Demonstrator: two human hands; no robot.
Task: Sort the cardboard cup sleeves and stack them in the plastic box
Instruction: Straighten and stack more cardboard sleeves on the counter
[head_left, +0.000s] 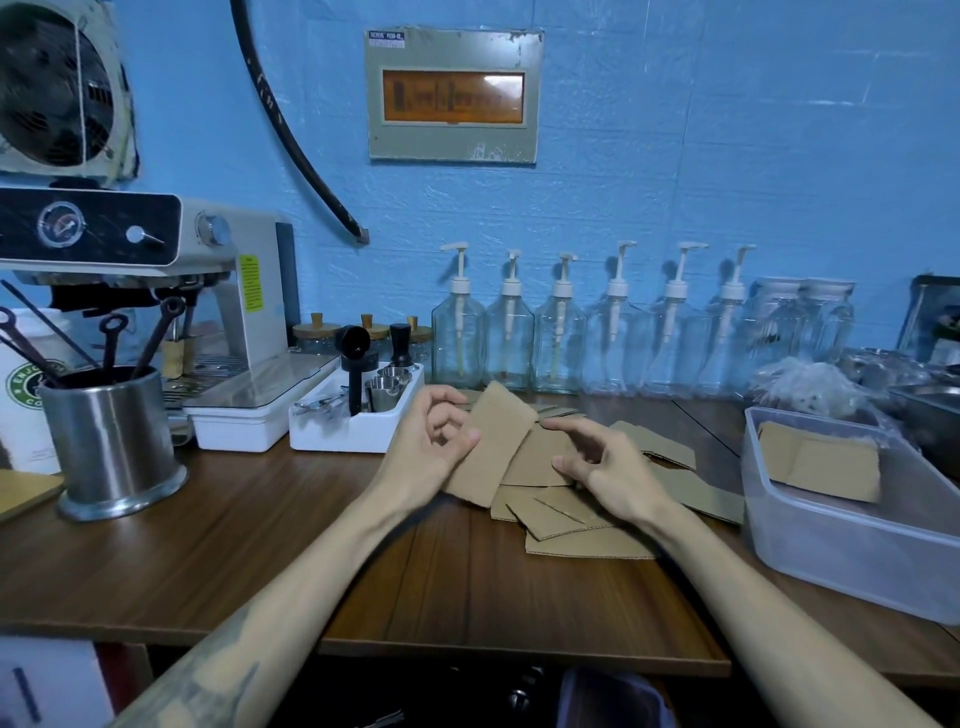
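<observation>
Holding: our left hand (434, 441) curls its fingers around one cardboard sleeve (493, 444), tilted above the pile.
Right hand (605, 470): fingers loosely bent, hovering over loose sleeves (582, 525) on our table (260, 545), gripping nothing.
Plastic box (852, 545): right of the pile, stacked sleeves (821, 460) inside.

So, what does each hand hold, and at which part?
The left hand pinches one cardboard sleeve at its left edge. The right hand holds nothing.

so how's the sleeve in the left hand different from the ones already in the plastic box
The held sleeve is lifted off the table, tilted up and gripped by the left hand; the boxed sleeves lie flat, untouched. The held sleeve is single, over the loose pile; the boxed sleeves overlap inside the plastic box. Both are plain brown cardboard.
</observation>
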